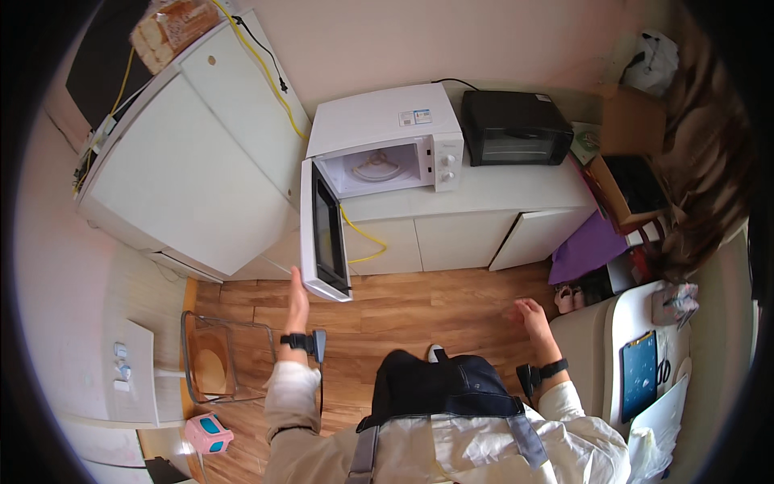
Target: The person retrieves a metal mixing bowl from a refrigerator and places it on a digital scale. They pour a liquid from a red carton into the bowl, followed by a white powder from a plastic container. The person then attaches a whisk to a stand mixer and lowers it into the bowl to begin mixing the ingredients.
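A white microwave oven (381, 121) stands on a low white cabinet (502, 187), its door (326, 236) swung wide. Inside the cavity a glass turntable (378, 166) shows, with a ring-like part on or under it. My left hand (297, 300) is at the outer face of the door near its free edge; the fingers look extended and grip nothing. Whether the palm touches the door cannot be told. Over the floor on the right, my right hand (529, 311) is held away from everything, empty, with loosely curled, slightly blurred fingers.
A black toaster oven (517, 128) stands right of the microwave. A tall white cabinet (187, 169) is on the left, with a yellow cable (366, 236) nearby. Cardboard box (632, 187), purple bag (586, 245) and white table (614, 339) line the right. A folding chair (227, 357) stands lower left.
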A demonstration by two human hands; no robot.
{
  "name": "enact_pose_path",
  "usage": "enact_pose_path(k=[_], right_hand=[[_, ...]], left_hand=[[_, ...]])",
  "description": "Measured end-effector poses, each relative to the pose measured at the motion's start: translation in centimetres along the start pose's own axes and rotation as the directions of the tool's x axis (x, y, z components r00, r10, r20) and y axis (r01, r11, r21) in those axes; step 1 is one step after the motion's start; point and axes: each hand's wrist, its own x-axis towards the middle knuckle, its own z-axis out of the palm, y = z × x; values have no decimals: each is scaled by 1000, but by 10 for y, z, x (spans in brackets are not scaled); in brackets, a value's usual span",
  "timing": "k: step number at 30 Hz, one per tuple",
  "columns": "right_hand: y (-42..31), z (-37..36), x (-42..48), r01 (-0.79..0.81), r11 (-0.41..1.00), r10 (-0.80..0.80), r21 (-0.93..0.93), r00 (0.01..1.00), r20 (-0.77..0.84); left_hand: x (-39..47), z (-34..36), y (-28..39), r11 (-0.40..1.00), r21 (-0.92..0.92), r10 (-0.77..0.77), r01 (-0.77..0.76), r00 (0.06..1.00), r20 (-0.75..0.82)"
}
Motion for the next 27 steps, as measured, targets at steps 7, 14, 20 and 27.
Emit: enact_pose_path(k=[7,14,20,27], right_hand=[[-83,58,88,38,999,-38,2,997,64],[-82,59,126,-116,988,120,-102,992,38],[-121,70,170,24,982,-29,-189,999,-22],[-157,150,258,224,643,-154,-733,975,163]], left_hand=[[36,182,32,960,89,191,-266,852,488],[174,313,0,954,97,218,-284,879,425],[238,321,-7,916,226,212,-331,879,428],[251,99,41,788,556,-564,262,670,483]])
